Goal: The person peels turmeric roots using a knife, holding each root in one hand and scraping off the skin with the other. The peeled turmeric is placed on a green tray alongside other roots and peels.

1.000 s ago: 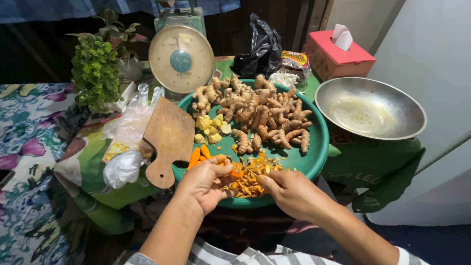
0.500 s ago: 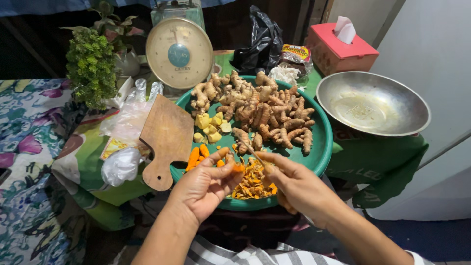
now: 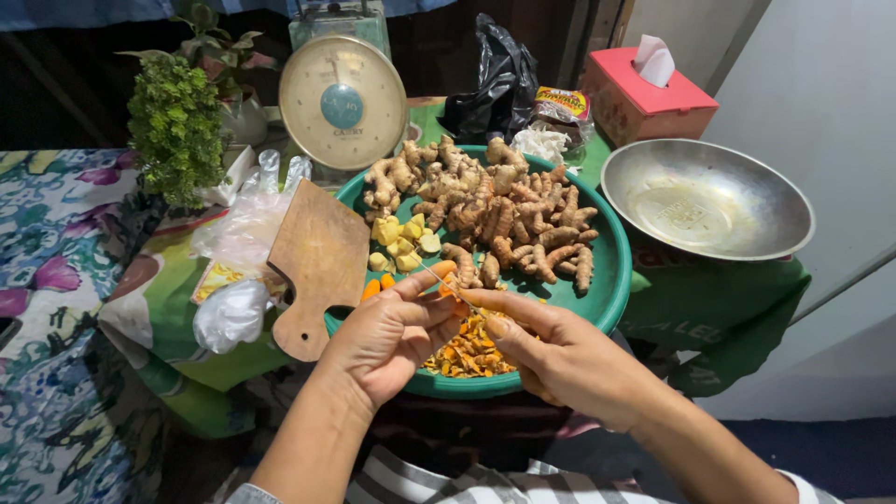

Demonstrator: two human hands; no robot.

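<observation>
Light falls from above, bright and even on the green tray point(image 3: 611, 271). Glare whitens the steel bowl point(image 3: 707, 199) at two o'clock. Eleven o'clock lies dim. Focus is sharp at centre, with slight wide-angle bending at the edges.

Both hands point(image 3: 476, 341) peel an orange root point(image 3: 446, 283) over the green tray point(image 3: 611, 280).

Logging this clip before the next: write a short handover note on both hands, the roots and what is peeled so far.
Left hand: holds a small orange root piece over the green tray.
Right hand: holds a thin blade against that piece.
Done: orange peelings piled under the hands; yellow chunks and peeled orange pieces beside the wooden board.
Left: the heap of unpeeled roots. Metal bowl holds no roots.
</observation>
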